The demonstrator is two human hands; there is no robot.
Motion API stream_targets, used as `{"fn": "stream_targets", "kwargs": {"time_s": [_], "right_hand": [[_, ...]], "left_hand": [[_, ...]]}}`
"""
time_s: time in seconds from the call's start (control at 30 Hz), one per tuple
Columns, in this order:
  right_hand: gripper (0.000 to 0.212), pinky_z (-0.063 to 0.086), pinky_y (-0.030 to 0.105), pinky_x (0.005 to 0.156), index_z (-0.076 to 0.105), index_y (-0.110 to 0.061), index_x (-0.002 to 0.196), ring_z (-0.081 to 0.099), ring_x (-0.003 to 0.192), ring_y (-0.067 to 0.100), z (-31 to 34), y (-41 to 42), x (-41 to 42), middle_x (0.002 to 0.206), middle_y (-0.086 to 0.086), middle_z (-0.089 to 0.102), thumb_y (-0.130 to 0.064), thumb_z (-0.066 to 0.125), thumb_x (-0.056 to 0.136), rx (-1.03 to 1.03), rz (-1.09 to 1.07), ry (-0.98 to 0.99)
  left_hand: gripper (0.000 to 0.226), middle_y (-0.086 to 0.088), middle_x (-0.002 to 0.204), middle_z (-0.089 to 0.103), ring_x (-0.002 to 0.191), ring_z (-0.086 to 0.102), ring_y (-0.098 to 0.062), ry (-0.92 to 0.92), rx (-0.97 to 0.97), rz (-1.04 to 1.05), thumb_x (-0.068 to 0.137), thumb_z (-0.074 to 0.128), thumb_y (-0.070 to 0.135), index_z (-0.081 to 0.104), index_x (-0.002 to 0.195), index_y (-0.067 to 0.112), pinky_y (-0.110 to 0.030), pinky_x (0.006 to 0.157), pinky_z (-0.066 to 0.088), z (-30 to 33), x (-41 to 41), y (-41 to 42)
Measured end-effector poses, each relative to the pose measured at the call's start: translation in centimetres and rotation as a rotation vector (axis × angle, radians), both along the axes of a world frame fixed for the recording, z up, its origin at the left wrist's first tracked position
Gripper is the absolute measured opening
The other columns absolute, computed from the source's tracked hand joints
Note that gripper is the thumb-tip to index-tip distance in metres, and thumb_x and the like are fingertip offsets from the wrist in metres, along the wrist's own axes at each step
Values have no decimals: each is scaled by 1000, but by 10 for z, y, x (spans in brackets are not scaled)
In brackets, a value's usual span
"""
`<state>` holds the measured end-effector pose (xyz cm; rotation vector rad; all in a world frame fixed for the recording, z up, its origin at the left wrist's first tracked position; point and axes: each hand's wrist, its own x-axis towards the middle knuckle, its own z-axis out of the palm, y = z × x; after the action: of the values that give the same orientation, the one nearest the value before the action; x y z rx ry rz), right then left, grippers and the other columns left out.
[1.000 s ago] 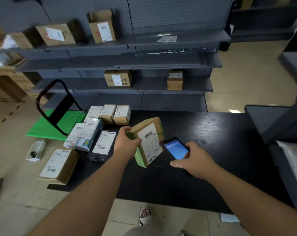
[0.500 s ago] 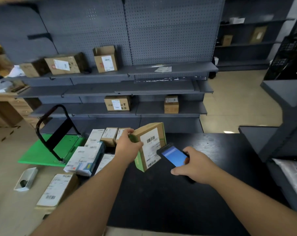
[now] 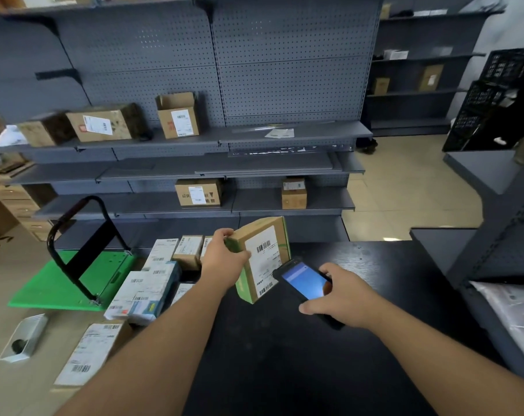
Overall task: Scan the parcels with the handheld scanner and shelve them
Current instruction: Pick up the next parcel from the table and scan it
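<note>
Two hands (image 3: 224,259), one scanner (image 3: 305,283).

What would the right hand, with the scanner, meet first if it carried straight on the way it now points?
Most likely the labelled face of the parcel held up by the left hand. The right hand aims the scanner up and left at it; their edges overlap in view, but depth is unclear.

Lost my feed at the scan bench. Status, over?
Left hand grips parcel, label toward scanner. Right hand holds handheld scanner, screen lit, beside label. Nothing between them.
</note>
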<state>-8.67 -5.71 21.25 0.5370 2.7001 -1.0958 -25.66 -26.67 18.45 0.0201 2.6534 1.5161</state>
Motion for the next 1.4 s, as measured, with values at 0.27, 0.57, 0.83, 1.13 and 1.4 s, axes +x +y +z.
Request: {"fn": "stream_targets", "kwargs": {"time_s": [0.27, 0.57, 0.83, 1.13, 1.4], "right_hand": [[89, 59, 35, 83, 42, -29, 135, 63, 90, 10, -6, 0, 6, 100, -9, 63, -63, 86, 65, 37, -98, -12], [79, 60, 38, 78, 46, -28, 127, 65, 89, 12, -19, 12, 43, 100, -9, 64, -56, 88, 66, -1, -396, -17], [88, 57, 34, 73, 43, -19, 142, 65, 85, 13, -31, 34, 115, 96, -2, 65, -50, 89, 73, -54, -685, -28], [103, 57, 42, 87, 34, -14, 155, 65, 93, 18, -47, 84, 229, 98, 0, 65, -52, 88, 75, -119, -929, 39], [86, 59, 40, 74, 48, -16, 134, 68, 89, 21, -54, 136, 371, 98, 2, 65, -51, 91, 68, -173, -1130, 53]], "left_hand": [[60, 9, 123, 59, 104, 66, -20, -56, 6, -25, 90, 82, 20, 47, 137, 36, -45, 82, 66, -9, -3, 4], [60, 6, 125, 59, 107, 64, -21, -157, 46, -168, 91, 81, 19, 49, 139, 33, -45, 85, 64, -25, 6, 44], [62, 2, 131, 61, 111, 61, -22, -201, 2, -395, 91, 82, 23, 49, 143, 28, -42, 86, 60, -36, 43, 106], [58, 1, 134, 62, 111, 61, -21, -194, -28, -613, 92, 81, 19, 50, 140, 26, -35, 82, 57, -26, 133, 191], [59, 2, 130, 62, 107, 63, -20, -193, -38, -753, 92, 81, 18, 50, 141, 24, -22, 62, 46, -25, 263, 277]]}}
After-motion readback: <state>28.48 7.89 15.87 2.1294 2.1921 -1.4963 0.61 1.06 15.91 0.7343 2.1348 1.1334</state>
